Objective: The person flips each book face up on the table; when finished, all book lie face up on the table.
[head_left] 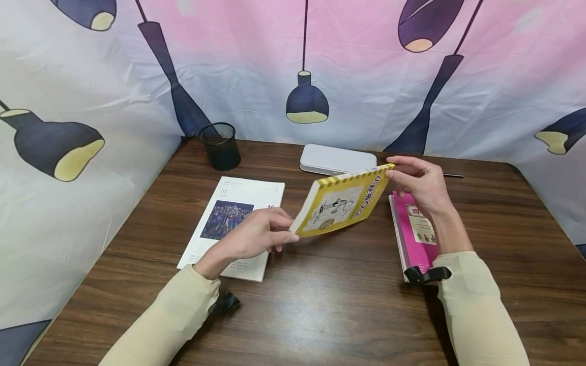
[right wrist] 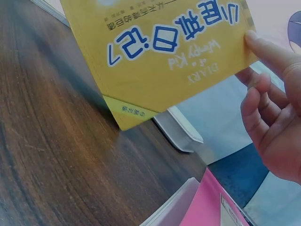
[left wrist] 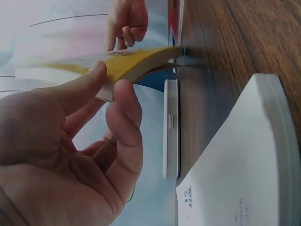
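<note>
A yellow paperback book (head_left: 345,203) is held tilted above the middle of the table, its illustrated cover facing the head camera. My left hand (head_left: 261,231) pinches its lower left corner between thumb and fingers. At the opposite upper corner, my right hand (head_left: 423,185) pinches the book with thumb and fingertips. The right wrist view shows blue lettering on the yellow cover (right wrist: 164,52). Beneath the left hand lies a white book (head_left: 270,259) with a dark mountain picture. A pink book (head_left: 403,223) lies partly hidden under the right hand and wrist.
A white flat case (head_left: 336,158) lies at the back of the table (head_left: 329,305), behind the yellow book. To its left stands a black mesh pen holder (head_left: 222,150). A thin dark stick (head_left: 453,176) lies at the back right. A printed curtain (head_left: 256,66) hangs behind.
</note>
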`<action>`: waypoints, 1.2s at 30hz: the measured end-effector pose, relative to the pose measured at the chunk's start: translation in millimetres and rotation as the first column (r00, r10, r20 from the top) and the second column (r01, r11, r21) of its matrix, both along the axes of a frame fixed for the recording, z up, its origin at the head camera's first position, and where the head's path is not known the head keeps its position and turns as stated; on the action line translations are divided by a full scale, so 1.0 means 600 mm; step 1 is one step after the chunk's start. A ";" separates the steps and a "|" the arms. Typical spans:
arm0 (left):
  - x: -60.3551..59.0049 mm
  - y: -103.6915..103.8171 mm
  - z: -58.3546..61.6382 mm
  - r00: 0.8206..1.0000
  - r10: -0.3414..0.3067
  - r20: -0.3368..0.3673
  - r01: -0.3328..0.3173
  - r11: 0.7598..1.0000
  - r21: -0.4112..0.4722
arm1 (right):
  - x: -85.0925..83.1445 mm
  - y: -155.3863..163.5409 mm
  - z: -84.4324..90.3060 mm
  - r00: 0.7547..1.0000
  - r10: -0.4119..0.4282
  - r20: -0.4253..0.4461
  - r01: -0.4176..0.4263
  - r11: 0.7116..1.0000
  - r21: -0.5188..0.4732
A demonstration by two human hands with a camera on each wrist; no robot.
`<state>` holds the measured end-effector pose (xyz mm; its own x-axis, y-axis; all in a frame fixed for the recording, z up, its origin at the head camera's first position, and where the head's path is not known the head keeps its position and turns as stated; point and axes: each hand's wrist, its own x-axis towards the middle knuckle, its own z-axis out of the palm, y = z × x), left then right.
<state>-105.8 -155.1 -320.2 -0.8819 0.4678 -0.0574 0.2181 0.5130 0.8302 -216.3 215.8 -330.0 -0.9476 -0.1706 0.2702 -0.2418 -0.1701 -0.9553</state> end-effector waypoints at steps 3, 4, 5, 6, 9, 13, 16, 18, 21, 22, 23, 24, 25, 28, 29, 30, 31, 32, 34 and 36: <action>-0.001 0.000 0.000 1.000 0.002 0.001 -0.002 1.000 0.007 | -0.001 -0.001 0.001 1.000 -0.016 0.004 0.016 1.000 -0.007; -0.001 0.000 0.000 1.000 0.006 0.000 -0.006 1.000 0.008 | -0.001 -0.001 0.002 1.000 -0.020 0.008 0.020 1.000 -0.010; -0.001 0.001 0.001 1.000 0.013 -0.002 -0.013 1.000 0.009 | -0.001 -0.001 0.002 1.000 -0.024 0.014 0.024 1.000 -0.010; -0.001 0.001 0.001 1.000 0.019 -0.003 -0.019 1.000 0.013 | -0.001 -0.002 0.003 0.999 -0.027 0.020 0.027 1.000 -0.012; -0.002 0.001 0.000 0.999 0.038 -0.001 -0.038 0.999 0.029 | -0.002 -0.002 0.004 0.998 -0.037 0.041 0.037 0.999 -0.011; -0.004 0.001 -0.001 0.997 0.073 -0.012 -0.073 0.996 0.048 | -0.003 -0.002 0.005 0.996 -0.057 0.067 0.057 0.998 0.004; -0.006 0.002 0.001 0.994 0.108 -0.030 -0.105 0.992 0.071 | -0.004 -0.003 0.004 0.994 -0.074 0.085 0.073 0.997 0.012; -0.007 0.002 0.002 0.992 0.122 -0.024 -0.119 0.987 0.104 | -0.005 -0.004 0.003 0.992 -0.084 0.095 0.083 0.997 0.008; -0.008 0.002 0.003 0.991 0.135 0.009 -0.134 0.979 0.156 | -0.007 -0.005 0.000 0.989 -0.103 0.106 0.103 0.995 0.007; -0.008 0.002 0.003 0.991 0.135 0.021 -0.137 0.976 0.172 | -0.008 -0.006 -0.001 0.988 -0.110 0.107 0.110 0.994 0.004; -0.009 0.002 0.002 0.990 0.137 0.031 -0.140 0.973 0.185 | -0.008 -0.007 -0.001 0.987 -0.117 0.110 0.117 0.993 0.000; -0.009 0.002 0.002 0.990 0.140 0.037 -0.144 0.971 0.192 | -0.009 -0.007 -0.002 0.986 -0.122 0.112 0.124 0.992 -0.004; -0.008 0.002 0.002 0.989 0.141 0.042 -0.146 0.969 0.197 | -0.009 -0.008 -0.002 0.985 -0.128 0.113 0.130 0.992 -0.007; -0.008 0.003 0.002 0.989 0.142 0.049 -0.149 0.968 0.202 | -0.009 -0.010 -0.002 0.983 -0.141 0.114 0.144 0.989 -0.015; -0.008 0.003 0.002 0.988 0.143 0.054 -0.151 0.968 0.202 | -0.009 -0.011 -0.002 0.983 -0.145 0.114 0.148 0.989 -0.016; -0.008 0.003 0.001 0.988 0.144 0.058 -0.153 0.968 0.201 | -0.009 -0.011 -0.002 0.983 -0.148 0.113 0.151 0.988 -0.016; -0.008 0.003 0.002 0.988 0.144 0.061 -0.153 0.968 0.200 | -0.009 -0.012 -0.002 0.982 -0.152 0.112 0.155 0.988 -0.015; -0.008 0.003 0.002 0.988 0.144 0.064 -0.154 0.968 0.199 | -0.009 -0.012 -0.003 0.982 -0.156 0.111 0.158 0.987 -0.014; -0.009 0.003 0.002 0.987 0.144 0.071 -0.156 0.967 0.200 | -0.008 -0.014 -0.004 0.981 -0.160 0.107 0.163 0.986 -0.018; -0.009 0.003 0.002 0.986 0.147 0.081 -0.161 0.965 0.206 | -0.007 -0.015 -0.005 0.983 -0.150 0.109 0.154 0.987 -0.034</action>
<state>-111.5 -153.6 -318.8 -0.9419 0.3344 -0.0311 0.0927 0.3480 0.9329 -220.8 206.7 -333.1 -0.9852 -0.0130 0.1710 -0.1660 -0.1793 -0.9697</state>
